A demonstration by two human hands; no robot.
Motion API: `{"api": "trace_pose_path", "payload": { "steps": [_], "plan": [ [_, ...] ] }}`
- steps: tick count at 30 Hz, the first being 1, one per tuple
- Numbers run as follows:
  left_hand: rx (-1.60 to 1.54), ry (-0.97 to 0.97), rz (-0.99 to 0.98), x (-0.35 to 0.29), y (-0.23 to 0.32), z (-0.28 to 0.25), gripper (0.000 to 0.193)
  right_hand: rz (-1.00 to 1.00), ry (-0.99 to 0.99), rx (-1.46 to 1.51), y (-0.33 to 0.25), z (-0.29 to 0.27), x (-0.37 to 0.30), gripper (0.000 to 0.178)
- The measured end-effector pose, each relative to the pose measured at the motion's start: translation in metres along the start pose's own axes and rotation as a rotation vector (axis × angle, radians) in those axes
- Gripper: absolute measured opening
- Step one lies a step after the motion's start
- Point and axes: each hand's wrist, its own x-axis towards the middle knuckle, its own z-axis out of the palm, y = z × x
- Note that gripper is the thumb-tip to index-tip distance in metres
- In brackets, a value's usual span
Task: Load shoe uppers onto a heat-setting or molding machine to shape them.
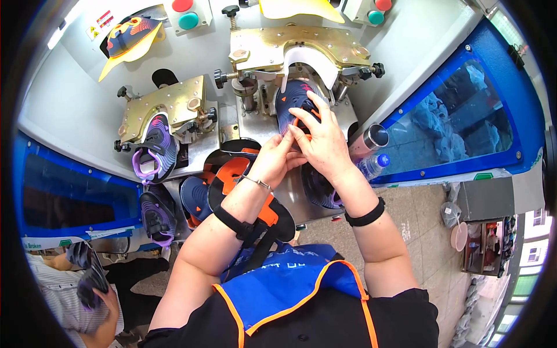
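Observation:
A navy shoe upper (289,95) with orange and pink marks sits toe-first under the white curved pad (307,61) of the brass-coloured clamp machine (261,45). My right hand (322,142) grips its collar edge, index and middle fingers stretched over the opening with its orange lining. Close beside it, my left hand (277,158) pinches the near left edge of the same upper, thumb tips almost touching. Fingers hide much of the collar. Below my hands, a dark purple-trimmed shoe (316,185) is partly covered by my right forearm.
Left, a second brass clamp (168,101) holds a black-and-purple shoe (155,149); another such shoe (158,213) lies below. Orange-and-navy uppers (232,177) are piled near my left arm. A steel tumbler (374,138) and plastic bottle (374,166) stand right. Lower left, another person (75,296) holds a shoe.

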Motion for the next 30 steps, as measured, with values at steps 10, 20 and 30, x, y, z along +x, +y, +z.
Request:
{"api": "trace_pose_path", "payload": {
  "steps": [10, 20, 30],
  "plan": [
    [0.0, -0.007, -0.015, 0.001, 0.004, -0.007, 0.045, 0.043, 0.035, -0.02, -0.008, 0.006, 0.0, 0.034],
    [0.038, 0.003, -0.075, 0.006, 0.003, -0.008, 0.04, 0.041, 0.045, -0.053, -0.005, 0.006, 0.0, 0.034],
    [0.05, 0.061, -0.045, 0.003, 0.003, -0.002, 0.046, 0.034, 0.079, -0.048, 0.002, 0.015, -0.005, 0.03]
  ]
}}
